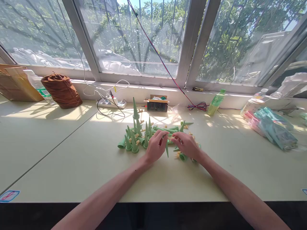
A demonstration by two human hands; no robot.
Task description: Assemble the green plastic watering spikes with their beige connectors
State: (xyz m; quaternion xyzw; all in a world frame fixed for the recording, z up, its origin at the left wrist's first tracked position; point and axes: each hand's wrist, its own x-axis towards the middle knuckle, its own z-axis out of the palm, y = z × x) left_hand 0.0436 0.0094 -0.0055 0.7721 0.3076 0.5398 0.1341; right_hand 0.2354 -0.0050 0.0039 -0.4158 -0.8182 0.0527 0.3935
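Note:
Close together over a pile of parts, my two hands meet above the table. My left hand (pixel 157 145) is closed around a green plastic spike (pixel 167 150), whose tip points down below the fingers. Thumb and fingers of my right hand (pixel 185 143) pinch a small tan plastic piece (pixel 170 138) beside the spike; the fingers hide much of it. Left of my hands, several green spikes (pixel 134 147) stand on their wide ends among tan pieces. More lie around my right hand, including one with its round open end (pixel 183 157) showing.
A power strip (pixel 111 102) with cables and a small box (pixel 157 106) stand by the windowsill. Farther left is a brown bag (pixel 61 91). A green bottle (pixel 216 102), a bundle of wire (pixel 198 106) and plastic packages (pixel 275 127) are on the right. The table's front edge (pixel 172 201) is near me.

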